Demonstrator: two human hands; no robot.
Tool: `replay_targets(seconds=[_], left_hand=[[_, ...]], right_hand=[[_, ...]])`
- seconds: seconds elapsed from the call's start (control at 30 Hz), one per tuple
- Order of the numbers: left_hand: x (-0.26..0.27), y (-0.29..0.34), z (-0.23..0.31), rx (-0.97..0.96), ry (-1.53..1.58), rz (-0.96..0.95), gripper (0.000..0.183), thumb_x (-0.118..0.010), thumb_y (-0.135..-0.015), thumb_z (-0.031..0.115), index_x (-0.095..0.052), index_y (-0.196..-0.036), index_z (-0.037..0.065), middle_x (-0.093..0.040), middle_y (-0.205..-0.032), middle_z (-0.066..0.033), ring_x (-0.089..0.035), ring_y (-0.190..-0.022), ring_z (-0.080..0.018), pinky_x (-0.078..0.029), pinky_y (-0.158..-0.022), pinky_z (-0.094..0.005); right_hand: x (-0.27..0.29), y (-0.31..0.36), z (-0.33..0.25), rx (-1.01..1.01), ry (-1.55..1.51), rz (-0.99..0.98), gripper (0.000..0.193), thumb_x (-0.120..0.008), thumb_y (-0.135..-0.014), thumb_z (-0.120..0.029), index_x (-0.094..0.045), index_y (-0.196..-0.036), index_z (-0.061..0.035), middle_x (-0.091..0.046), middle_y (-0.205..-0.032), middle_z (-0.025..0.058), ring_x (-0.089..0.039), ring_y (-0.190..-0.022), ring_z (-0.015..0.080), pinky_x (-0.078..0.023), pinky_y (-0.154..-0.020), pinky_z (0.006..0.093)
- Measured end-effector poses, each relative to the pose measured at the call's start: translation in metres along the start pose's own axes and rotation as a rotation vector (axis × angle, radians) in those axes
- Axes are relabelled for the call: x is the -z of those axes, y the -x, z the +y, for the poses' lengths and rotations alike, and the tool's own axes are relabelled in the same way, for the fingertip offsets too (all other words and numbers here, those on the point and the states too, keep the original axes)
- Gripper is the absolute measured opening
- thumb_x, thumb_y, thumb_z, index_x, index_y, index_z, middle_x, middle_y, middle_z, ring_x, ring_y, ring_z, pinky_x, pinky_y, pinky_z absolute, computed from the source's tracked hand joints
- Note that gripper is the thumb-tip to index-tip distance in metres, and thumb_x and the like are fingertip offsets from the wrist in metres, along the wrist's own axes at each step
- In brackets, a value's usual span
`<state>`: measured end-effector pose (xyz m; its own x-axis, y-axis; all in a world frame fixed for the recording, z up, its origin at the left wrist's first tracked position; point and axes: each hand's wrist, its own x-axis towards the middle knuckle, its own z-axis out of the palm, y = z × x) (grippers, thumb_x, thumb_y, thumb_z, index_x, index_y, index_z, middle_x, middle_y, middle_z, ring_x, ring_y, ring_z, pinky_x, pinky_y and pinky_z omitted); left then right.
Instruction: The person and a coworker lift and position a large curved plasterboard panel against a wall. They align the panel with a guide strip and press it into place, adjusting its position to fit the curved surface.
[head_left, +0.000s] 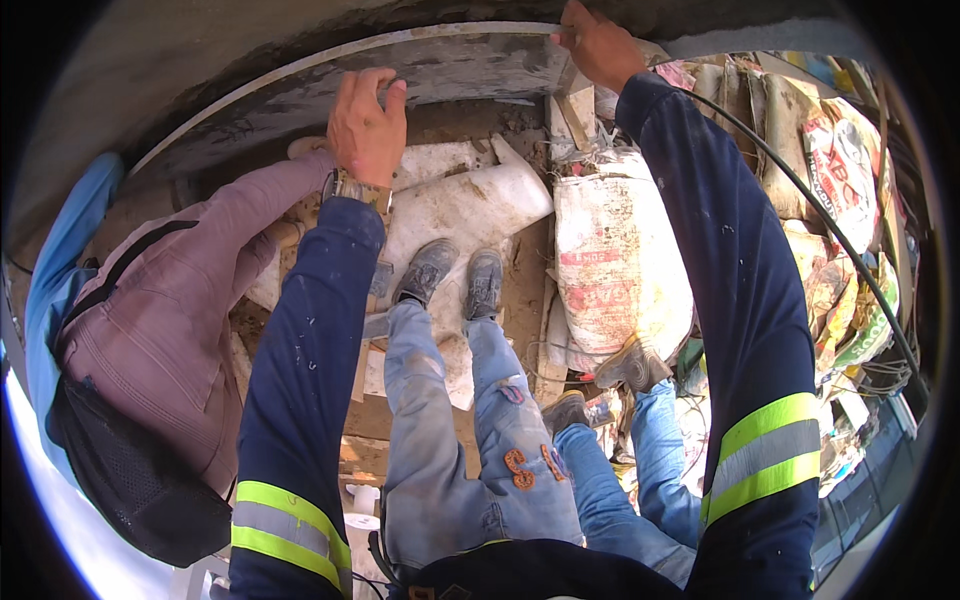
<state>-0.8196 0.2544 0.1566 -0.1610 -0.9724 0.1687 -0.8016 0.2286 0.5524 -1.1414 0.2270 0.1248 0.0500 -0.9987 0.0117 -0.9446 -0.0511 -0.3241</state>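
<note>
A long pale strip point(330, 58) runs along the grey wall surface point(470, 68), bowed by the lens. At its right end my right hand point(600, 50) is closed around it, fingertips partly lost in shadow. My left hand point(368, 125) is raised below the strip, apart from it. Its fingers are bent and parted from the thumb, with nothing visible in them. A wristwatch point(357, 190) sits on my left wrist. Beside my left arm, a co-worker in a dusty mauve shirt point(150, 330) leans toward the wall.
White sacks point(455, 215) lie underfoot, around work shoes. A full white sack point(620, 250) stands right of the feet, near another person's jeans point(660, 450). Crumpled bags point(840, 180) pile up at the right, crossed by a black cable point(810, 195). A blue sleeve point(75, 250) shows far left.
</note>
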Motion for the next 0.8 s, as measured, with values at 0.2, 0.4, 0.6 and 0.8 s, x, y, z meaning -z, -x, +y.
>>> replay_targets(seconds=[0.2, 0.4, 0.6, 0.8], left_hand=[[0.002, -0.052, -0.071, -0.362, -0.447, -0.015, 0.058, -0.067, -0.091, 0.031, -0.046, -0.141, 0.012, -0.053, -0.139, -0.0106, -0.051, -0.126, -0.0359, -0.048, -0.095, -0.0472], [0.005, -0.047, -0.089, -0.405, -0.516, -0.203, 0.070, -0.065, -0.092, 0.033, -0.033, -0.151, 0.013, -0.043, -0.149, -0.0133, -0.039, -0.139, -0.0345, -0.042, -0.104, -0.0509], [-0.006, -0.035, -0.090, -0.351, -0.487, -0.118, 0.078, -0.067, -0.091, 0.033, -0.026, -0.154, 0.013, -0.034, -0.154, -0.0120, -0.028, -0.145, -0.0349, -0.034, -0.108, -0.0587], [-0.003, -0.032, -0.065, -0.300, -0.381, -0.175, 0.098, -0.073, -0.071, 0.008, -0.021, -0.154, 0.003, -0.024, -0.156, -0.0212, -0.018, -0.146, -0.0451, -0.028, -0.116, -0.0523]], right_hand=[[0.009, 0.001, 0.002, -0.054, 0.051, -0.052, 0.048, -0.061, -0.089, -0.028, -0.051, -0.127, -0.0002, -0.066, -0.102, 0.0283, -0.064, -0.091, 0.0464, -0.050, -0.077, 0.0553], [0.014, 0.007, -0.004, -0.073, -0.041, -0.064, 0.045, -0.065, -0.088, -0.031, -0.056, -0.121, -0.0024, -0.068, -0.096, 0.0255, -0.065, -0.089, 0.0447, -0.050, -0.076, 0.0557], [0.021, 0.002, -0.008, -0.052, -0.036, -0.063, 0.037, -0.069, -0.086, -0.032, -0.058, -0.108, -0.0036, -0.069, -0.087, 0.0231, -0.066, -0.086, 0.0441, -0.050, -0.074, 0.0545], [0.025, 0.008, -0.001, -0.076, -0.066, -0.008, 0.029, -0.072, -0.083, -0.028, -0.060, -0.098, -0.0068, -0.068, -0.082, 0.0208, -0.066, -0.084, 0.0420, -0.050, -0.072, 0.0510]])
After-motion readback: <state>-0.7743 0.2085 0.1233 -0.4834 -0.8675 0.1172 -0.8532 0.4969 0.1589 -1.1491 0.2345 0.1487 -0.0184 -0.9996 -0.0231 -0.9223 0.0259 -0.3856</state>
